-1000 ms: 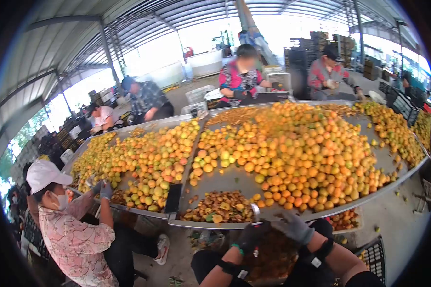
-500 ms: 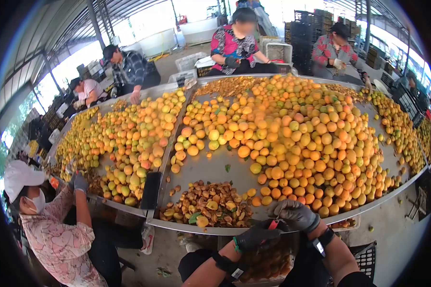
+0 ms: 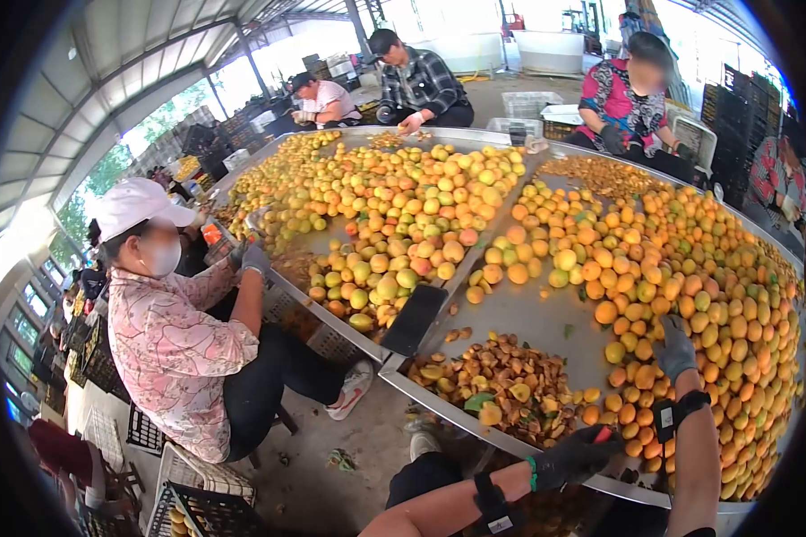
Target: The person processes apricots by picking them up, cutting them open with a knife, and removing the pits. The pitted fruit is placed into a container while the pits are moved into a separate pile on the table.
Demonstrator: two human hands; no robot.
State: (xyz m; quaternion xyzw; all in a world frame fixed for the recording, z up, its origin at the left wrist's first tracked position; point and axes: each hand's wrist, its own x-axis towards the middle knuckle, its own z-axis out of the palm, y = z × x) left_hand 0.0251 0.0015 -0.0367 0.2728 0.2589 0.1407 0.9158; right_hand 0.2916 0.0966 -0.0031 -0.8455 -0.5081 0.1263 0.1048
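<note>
My left hand (image 3: pixel 578 456), in a dark glove, is closed around a small red-handled tool (image 3: pixel 604 434) over the table's near edge; the tool's working end cannot be made out. Further forward, my right hand (image 3: pixel 674 347), also gloved, reaches onto the heap of apricots (image 3: pixel 734 331) with its fingers stretched out against the fruit. Whole apricots, orange and yellow, surround it. Left of my left hand lies a pile of split, brownish apricot pieces (image 3: pixel 501 380) with a green leaf (image 3: pixel 478 402) on it.
A black phone (image 3: pixel 415 319) lies on the metal divider of the table (image 3: pixel 501 309). At the left sits a masked co-worker (image 3: pixel 184 331) with gloved hands at the table. Other people (image 3: pixel 416 85) work along the far side. Crates (image 3: pixel 201 501) stand on the floor at lower left.
The view has swung left. My right hand has left my left hand and moved forward onto the apricots. My left hand still holds the red-handled tool near the edge.
</note>
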